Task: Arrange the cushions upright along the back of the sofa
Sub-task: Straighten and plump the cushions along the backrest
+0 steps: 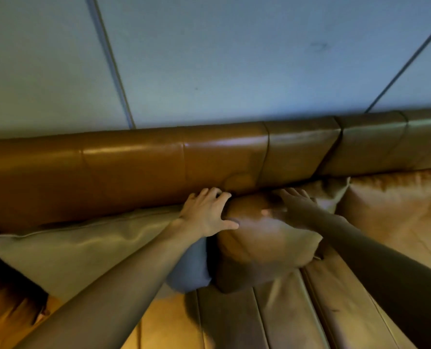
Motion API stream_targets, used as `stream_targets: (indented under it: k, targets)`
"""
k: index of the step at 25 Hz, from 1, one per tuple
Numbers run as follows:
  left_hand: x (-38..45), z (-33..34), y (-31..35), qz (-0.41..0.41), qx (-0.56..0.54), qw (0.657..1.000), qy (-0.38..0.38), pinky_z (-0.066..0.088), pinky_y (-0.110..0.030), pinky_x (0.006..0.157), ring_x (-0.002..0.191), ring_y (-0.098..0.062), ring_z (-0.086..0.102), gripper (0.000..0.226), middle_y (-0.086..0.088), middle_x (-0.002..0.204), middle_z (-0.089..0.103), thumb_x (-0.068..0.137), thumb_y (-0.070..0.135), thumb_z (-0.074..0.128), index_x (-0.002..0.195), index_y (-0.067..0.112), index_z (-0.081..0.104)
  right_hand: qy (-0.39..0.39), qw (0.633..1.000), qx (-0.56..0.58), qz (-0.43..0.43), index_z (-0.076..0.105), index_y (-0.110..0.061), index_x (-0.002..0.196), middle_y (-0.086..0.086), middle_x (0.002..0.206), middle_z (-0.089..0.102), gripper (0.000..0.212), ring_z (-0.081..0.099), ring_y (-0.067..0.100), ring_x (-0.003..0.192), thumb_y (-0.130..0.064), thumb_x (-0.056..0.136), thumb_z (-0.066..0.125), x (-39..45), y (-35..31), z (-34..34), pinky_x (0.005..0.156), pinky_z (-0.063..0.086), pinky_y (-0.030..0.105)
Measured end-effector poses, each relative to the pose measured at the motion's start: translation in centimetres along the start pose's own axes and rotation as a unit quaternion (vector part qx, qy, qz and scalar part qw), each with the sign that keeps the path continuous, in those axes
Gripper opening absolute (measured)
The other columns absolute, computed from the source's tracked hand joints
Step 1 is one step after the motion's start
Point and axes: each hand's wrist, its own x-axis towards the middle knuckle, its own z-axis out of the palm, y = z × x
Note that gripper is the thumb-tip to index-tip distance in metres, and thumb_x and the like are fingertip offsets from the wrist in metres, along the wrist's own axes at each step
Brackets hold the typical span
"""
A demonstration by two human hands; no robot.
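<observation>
A brown leather cushion (264, 248) stands against the sofa back (134, 167) in the middle. My left hand (207, 212) grips its upper left corner, fingers over the top edge. My right hand (295, 205) presses on its upper right part, blurred. A pale beige cushion (78, 250) leans along the sofa back to the left, under my left forearm. A tan cushion (388, 202) stands at the right, and another light cushion (330, 192) sits between it and the brown one.
A grey-blue cushion corner (189, 268) shows between the beige and brown cushions. The leather seat (285, 313) runs along the bottom. A pale panelled wall (209, 59) rises behind the sofa. Something dark and furry (10, 285) lies at the far left.
</observation>
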Motion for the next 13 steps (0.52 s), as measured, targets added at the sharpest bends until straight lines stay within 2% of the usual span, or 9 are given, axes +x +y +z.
stream_targets:
  k: [4, 6, 8, 10, 13]
  targets:
    - [2.5, 0.7, 2.2, -0.038, 0.086, 0.993, -0.075, 0.026, -0.050, 0.108, 0.139, -0.031, 0.031, 0.096, -0.006, 0.151, 0.036, 0.072, 0.072, 0.060, 0.148, 0.026, 0.024, -0.077, 0.993, -0.086, -0.006, -0.006, -0.030, 0.155, -0.002, 0.164, -0.013, 0.113, -0.015, 0.029, 0.149, -0.057, 0.077, 0.071, 1.6, 4.1, -0.5, 0.112, 0.012, 0.069]
    - [3.3, 1.3, 2.3, -0.055, 0.125, 0.986, -0.091, 0.025, -0.050, 0.108, 0.137, -0.032, 0.032, 0.102, -0.008, 0.149, 0.039, 0.069, 0.071, 0.064, 0.149, 0.026, 0.021, -0.088, 0.991, -0.099, 0.000, -0.013, -0.030, 0.154, -0.001, 0.163, -0.017, 0.122, -0.019, 0.030, 0.148, -0.055, 0.074, 0.075, 2.7, 5.6, -0.8, 0.109, 0.012, 0.073]
    - [4.0, 1.7, 2.6, -0.070, 0.136, 0.984, -0.091, 0.024, -0.049, 0.107, 0.136, -0.032, 0.036, 0.104, -0.008, 0.147, 0.043, 0.069, 0.069, 0.066, 0.150, 0.026, 0.017, -0.087, 0.991, -0.100, 0.003, -0.016, -0.030, 0.153, 0.001, 0.163, -0.011, 0.126, -0.014, 0.032, 0.149, -0.056, 0.071, 0.077, 3.5, 6.6, -0.7, 0.107, 0.015, 0.074]
    - [4.7, 2.1, 2.9, -0.076, 0.120, 0.987, -0.078, 0.024, -0.047, 0.109, 0.132, -0.030, 0.043, 0.096, -0.008, 0.142, 0.049, 0.072, 0.061, 0.069, 0.147, 0.023, 0.024, -0.078, 0.989, -0.124, 0.000, -0.008, -0.029, 0.154, 0.008, 0.160, 0.003, 0.120, 0.000, 0.036, 0.147, -0.060, 0.072, 0.074, 3.6, 6.7, -0.6, 0.107, 0.017, 0.074]
    - [5.0, 2.4, 3.6, -0.087, 0.090, 0.991, -0.051, 0.025, -0.048, 0.107, 0.126, -0.028, 0.048, 0.076, -0.005, 0.132, 0.053, 0.074, 0.048, 0.073, 0.136, 0.022, 0.036, -0.030, 0.987, -0.155, -0.018, 0.024, -0.028, 0.147, 0.010, 0.149, 0.025, 0.095, 0.019, 0.035, 0.140, -0.061, 0.072, 0.072, 3.4, 6.7, -0.2, 0.106, 0.012, 0.076]
